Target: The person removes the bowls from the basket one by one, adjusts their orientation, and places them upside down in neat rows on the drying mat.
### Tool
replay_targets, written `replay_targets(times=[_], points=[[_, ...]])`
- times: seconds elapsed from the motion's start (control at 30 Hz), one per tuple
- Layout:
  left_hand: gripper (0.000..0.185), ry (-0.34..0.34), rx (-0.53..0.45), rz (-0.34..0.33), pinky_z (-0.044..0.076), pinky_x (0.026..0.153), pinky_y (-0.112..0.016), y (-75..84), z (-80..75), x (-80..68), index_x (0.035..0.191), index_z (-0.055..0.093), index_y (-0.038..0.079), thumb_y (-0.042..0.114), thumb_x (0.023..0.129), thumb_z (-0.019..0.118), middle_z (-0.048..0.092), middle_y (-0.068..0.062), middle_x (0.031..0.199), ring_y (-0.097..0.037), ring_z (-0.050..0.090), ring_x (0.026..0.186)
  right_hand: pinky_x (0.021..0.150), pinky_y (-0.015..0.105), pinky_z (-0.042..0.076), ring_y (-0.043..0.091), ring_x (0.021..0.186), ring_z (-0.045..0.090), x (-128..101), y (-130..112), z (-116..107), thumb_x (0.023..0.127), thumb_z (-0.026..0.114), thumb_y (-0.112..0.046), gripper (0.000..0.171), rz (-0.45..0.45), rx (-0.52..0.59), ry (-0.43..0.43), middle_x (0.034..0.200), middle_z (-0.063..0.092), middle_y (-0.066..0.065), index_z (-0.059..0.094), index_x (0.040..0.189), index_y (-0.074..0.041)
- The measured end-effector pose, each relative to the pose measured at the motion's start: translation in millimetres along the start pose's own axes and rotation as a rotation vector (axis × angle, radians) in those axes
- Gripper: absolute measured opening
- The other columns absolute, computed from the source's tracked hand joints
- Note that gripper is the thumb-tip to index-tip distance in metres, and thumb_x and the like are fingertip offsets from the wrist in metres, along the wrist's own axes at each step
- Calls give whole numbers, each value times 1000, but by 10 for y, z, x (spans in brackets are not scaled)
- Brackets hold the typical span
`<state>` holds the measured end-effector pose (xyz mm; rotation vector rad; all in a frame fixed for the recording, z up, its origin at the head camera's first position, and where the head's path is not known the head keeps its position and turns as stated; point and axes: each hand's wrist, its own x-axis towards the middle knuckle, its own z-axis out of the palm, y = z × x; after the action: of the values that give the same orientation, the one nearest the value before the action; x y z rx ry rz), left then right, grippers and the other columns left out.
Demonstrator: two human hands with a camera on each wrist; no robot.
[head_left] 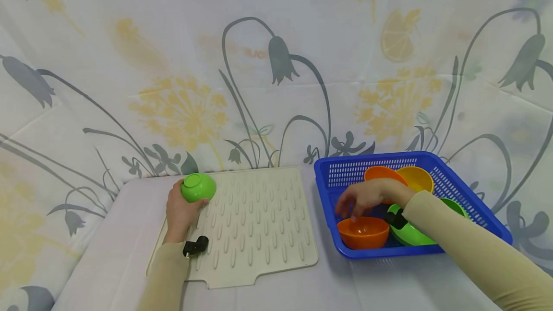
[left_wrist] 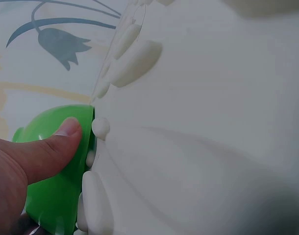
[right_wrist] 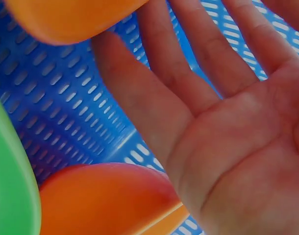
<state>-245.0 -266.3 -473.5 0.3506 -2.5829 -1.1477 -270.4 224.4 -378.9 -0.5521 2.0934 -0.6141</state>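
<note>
On the far left corner of the cream ribbed drying mat (head_left: 259, 246), a small green bowl (head_left: 203, 188) stands upside down, its rim against the ribs. My left hand (head_left: 179, 212) grips it, with the thumb (left_wrist: 61, 147) pressed along its outer wall in the left wrist view. Over the blue basket (head_left: 326, 205), my right hand (head_left: 363, 198) reaches down with loosely extended fingers, holding nothing. Its fingertips are right at the rim of the front orange bowl (head_left: 364, 238). In the right wrist view that orange bowl (right_wrist: 76, 22) shows at the top, beside the fingers.
Inside the basket are also another orange bowl (head_left: 380, 173), a yellow bowl (head_left: 419, 179) and green dishes (head_left: 412, 236) partly under the right forearm. A white cloth (head_left: 311, 287) covers the table, and a flower-patterned curtain (head_left: 276, 124) hangs behind it.
</note>
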Motion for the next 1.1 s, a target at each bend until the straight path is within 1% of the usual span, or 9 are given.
replay_targets(times=[0.07,0.17,0.33,0.53,0.67,0.8,1.1], points=[[91,-2,2,1,31,107,-62,-7,-2,0,150,30,-2,17,80,84,39,-31,142,-48,37,131,85,37,56,21,94,62,7,0,2,84,73,-1,37,1,1,4,104,66,4,70,119,-12],[91,-2,2,7,30,107,-62,-19,-4,6,150,30,-2,17,80,84,39,-31,141,-48,37,131,84,36,56,21,91,61,13,-5,5,85,72,0,34,4,-29,25,100,66,3,72,115,-15],[90,-4,1,-1,30,107,-62,-25,-9,15,151,30,-1,18,81,84,39,-30,142,-47,37,132,85,38,55,21,92,60,21,0,2,88,71,-1,29,16,-91,56,99,65,0,76,106,-23],[90,-7,2,-12,30,107,-62,-12,-14,4,151,30,0,18,81,84,39,-30,143,-47,37,132,85,38,55,22,95,58,-32,-8,-13,89,71,-5,22,40,-95,90,101,65,0,75,99,-23],[91,-5,-1,-12,30,107,-62,-1,-9,8,151,31,0,18,80,84,40,-30,143,-47,37,132,83,39,57,23,95,59,-82,-20,-54,89,69,1,24,30,-68,101,102,66,1,75,98,-20],[91,-5,-5,-13,31,107,-62,0,-3,20,151,31,0,17,80,85,40,-30,143,-47,38,132,80,36,57,22,94,59,-138,-22,-94,88,66,4,25,8,-65,107,102,66,1,73,100,-17],[91,4,-8,-13,31,107,-61,-21,-1,21,150,32,0,16,79,85,40,-30,142,-47,38,132,73,34,56,23,88,58,-240,8,-138,88,64,6,28,-34,-82,135,98,66,1,72,99,-18]])
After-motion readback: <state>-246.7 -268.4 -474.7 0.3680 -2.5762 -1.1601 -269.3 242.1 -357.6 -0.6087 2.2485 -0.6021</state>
